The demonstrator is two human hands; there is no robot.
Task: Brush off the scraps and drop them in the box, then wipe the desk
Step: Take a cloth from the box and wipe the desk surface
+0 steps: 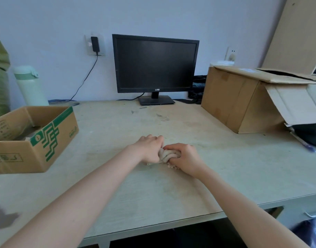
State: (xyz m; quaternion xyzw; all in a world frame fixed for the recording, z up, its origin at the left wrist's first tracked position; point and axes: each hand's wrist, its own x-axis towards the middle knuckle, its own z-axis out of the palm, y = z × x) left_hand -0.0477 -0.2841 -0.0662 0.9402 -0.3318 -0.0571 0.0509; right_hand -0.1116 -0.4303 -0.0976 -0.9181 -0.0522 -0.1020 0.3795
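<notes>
Both my hands meet at the middle of the pale desk (171,190). Between them is a beige cloth (167,154), twisted into a tight roll. My left hand (150,149) grips its left end and my right hand (185,158) is closed around its right end. Most of the cloth is hidden inside my fists. A small open cardboard box with green print (37,140) stands at the left of the desk, its top open. Faint smudges and small dark specks (160,116) mark the desk behind my hands.
A black monitor (154,64) stands at the back centre. A large brown carton (243,99) with an open flap lies at the right. A pale green bottle (31,86) stands at the back left. A blue pen (303,143) lies near the right edge.
</notes>
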